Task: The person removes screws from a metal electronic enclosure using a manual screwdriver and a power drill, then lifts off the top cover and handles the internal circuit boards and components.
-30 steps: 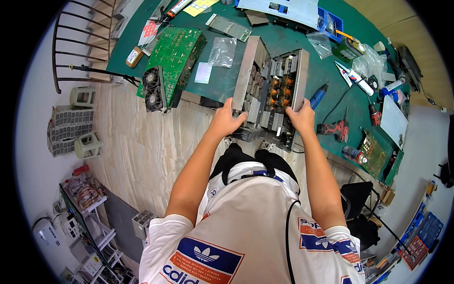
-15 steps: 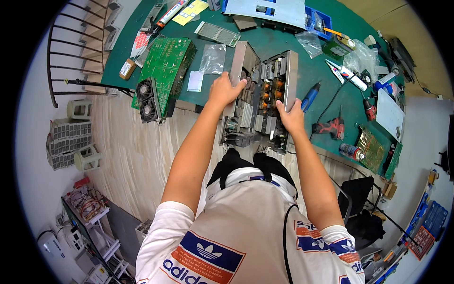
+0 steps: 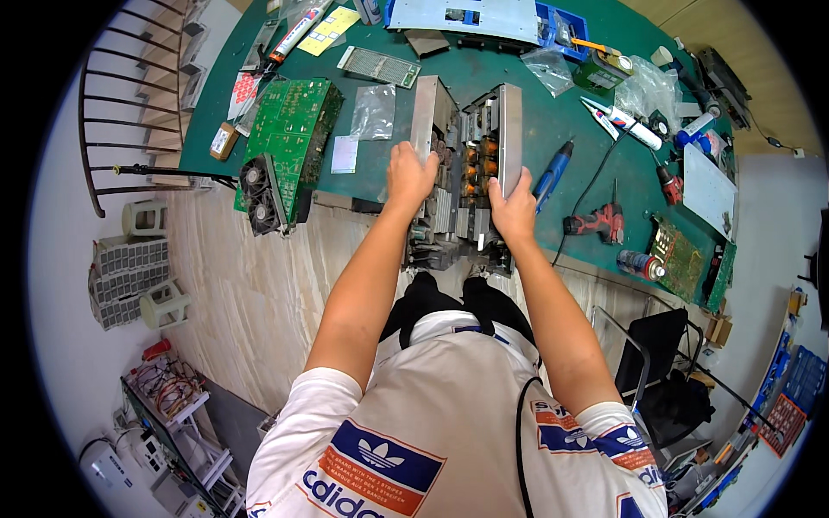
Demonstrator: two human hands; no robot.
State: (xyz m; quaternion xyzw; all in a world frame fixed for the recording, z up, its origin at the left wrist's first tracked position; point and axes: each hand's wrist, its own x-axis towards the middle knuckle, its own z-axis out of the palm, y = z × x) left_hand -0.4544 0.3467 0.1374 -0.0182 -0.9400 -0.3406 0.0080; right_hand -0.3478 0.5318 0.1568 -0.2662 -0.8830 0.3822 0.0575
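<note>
Two metal-cased halves of an electronics unit stand side by side at the table's near edge, their component sides facing each other. My left hand is closed on the outer side of the left half, thumb over its top edge. The right half is gripped by my right hand, with the thumb on its inner edge and fingers along the outer plate. Orange-copper coils and grey heat sinks show inside. Only a narrow gap runs between the halves. Their lower ends stick out past the table edge.
Left on the green table lies a green circuit board with fans. To the right are a blue pen-shaped tool, a red-black cordless drill, a spray can and glue tubes. A black chair stands lower right.
Both hands have brought the two halves slightly closer together, and the right half leans less outward. The whole view has shifted a little.
</note>
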